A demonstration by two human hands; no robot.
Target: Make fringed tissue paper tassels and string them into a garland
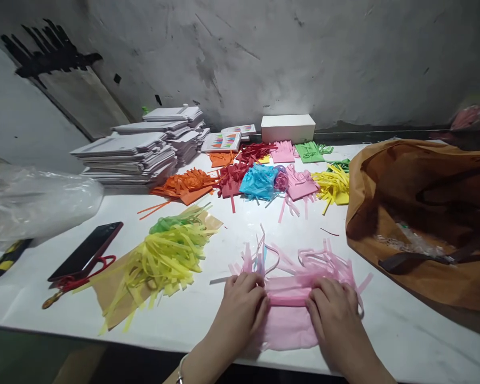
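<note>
A sheet of pink tissue paper (290, 328) lies near the table's front edge. Its far side is cut into fringe strips, and a band across its middle is folded or rolled. My left hand (244, 298) has its fingers curled over the left end of that band. At the right end, my right hand (333, 305) grips it the same way, thumb on the near side. Pink strips spread beyond both hands, with a few bluish ones near the left. To the left, yellow fringed tissue paper (170, 258) rests on a brown paper sheet (120, 288).
A phone (87, 250) with a red cord lies at left, near clear plastic wrap (44, 200). Stacked white packs (132, 154), a white box (288, 128) and several coloured tissue bundles (260, 181) stand along the back. An open brown bag (360, 213) takes up the right side.
</note>
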